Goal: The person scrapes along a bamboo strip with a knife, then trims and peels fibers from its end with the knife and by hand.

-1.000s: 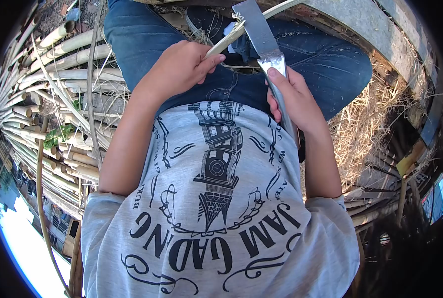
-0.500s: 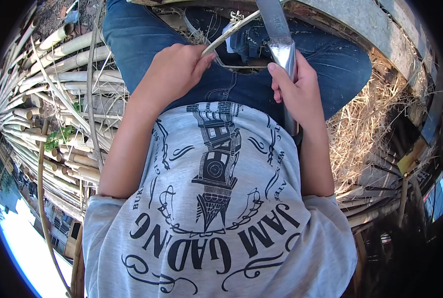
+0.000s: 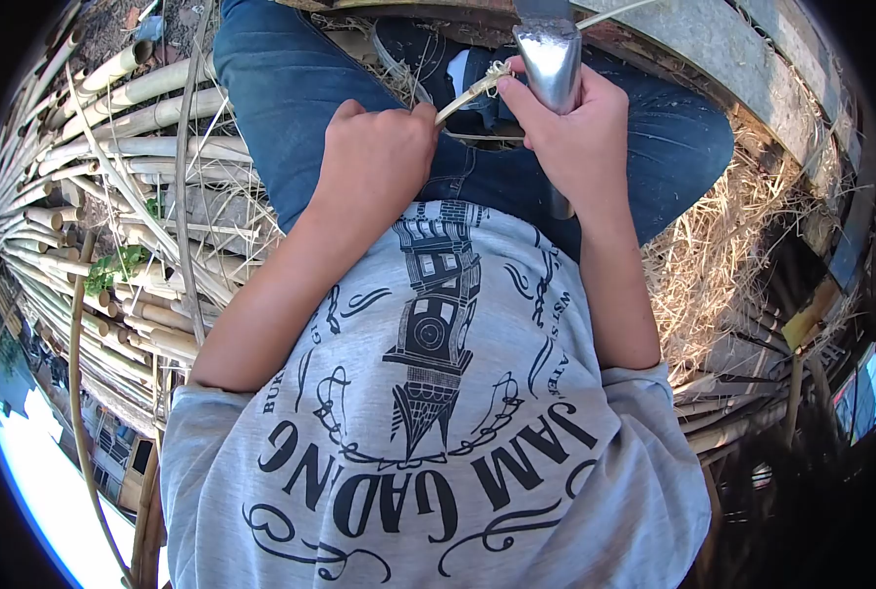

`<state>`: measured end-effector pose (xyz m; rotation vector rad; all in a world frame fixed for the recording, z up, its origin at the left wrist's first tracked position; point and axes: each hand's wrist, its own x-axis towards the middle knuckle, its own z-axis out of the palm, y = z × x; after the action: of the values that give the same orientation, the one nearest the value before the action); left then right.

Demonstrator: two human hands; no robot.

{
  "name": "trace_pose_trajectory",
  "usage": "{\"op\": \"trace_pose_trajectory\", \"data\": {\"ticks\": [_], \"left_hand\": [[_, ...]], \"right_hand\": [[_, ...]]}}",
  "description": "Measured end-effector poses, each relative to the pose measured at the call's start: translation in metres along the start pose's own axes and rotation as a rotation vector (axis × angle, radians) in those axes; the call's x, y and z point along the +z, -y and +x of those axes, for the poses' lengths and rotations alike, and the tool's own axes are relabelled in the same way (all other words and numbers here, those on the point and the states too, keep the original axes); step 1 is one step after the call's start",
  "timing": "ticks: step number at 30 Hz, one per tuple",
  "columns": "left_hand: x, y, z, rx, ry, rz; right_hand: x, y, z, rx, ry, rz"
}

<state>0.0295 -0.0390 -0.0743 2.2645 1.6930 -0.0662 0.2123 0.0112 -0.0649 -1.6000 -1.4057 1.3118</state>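
Note:
My left hand [image 3: 381, 147] is closed in a fist round a thin bamboo strip [image 3: 465, 101]. The strip slants up to the right, passes behind the knife and comes out beyond it. My right hand [image 3: 583, 133] grips the shiny metal handle of a knife [image 3: 554, 74], whose blade runs off the top edge of the view. Curled shavings [image 3: 498, 72] cling to the strip beside my right thumb and fingertip, which are at or against the strip. Both hands are above my lap, over blue jeans [image 3: 281, 88].
Many cut bamboo poles [image 3: 143, 152] lie stacked to the left, with a small green plant [image 3: 114, 270] among them. A heap of pale shavings [image 3: 703, 265] is on the right. A grey board [image 3: 693, 54] runs along the upper right. A shoe [image 3: 398, 49] shows between my legs.
My left hand has moved right, towards the knife. My right hand and the knife have shifted up, so less of the blade shows. The shavings on the strip are now lower, beside my right thumb.

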Motion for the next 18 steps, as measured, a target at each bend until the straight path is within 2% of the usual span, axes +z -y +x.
{"op": "trace_pose_trajectory", "data": {"ticks": [5, 8, 15, 18], "left_hand": [[0.002, -0.001, -0.002, 0.017, -0.007, -0.028], [0.002, 0.001, -0.002, 0.003, 0.018, -0.034], [-0.001, 0.004, 0.0, -0.027, 0.035, -0.164], [0.002, 0.006, 0.001, -0.026, 0.04, -0.195]], "right_hand": [[0.004, -0.004, -0.001, 0.011, -0.034, 0.099], [-0.004, 0.003, -0.002, 0.144, -0.095, 0.215], [-0.036, -0.013, 0.009, 0.069, -0.403, 0.455], [-0.034, -0.014, 0.009, 0.109, -0.351, 0.596]]}}
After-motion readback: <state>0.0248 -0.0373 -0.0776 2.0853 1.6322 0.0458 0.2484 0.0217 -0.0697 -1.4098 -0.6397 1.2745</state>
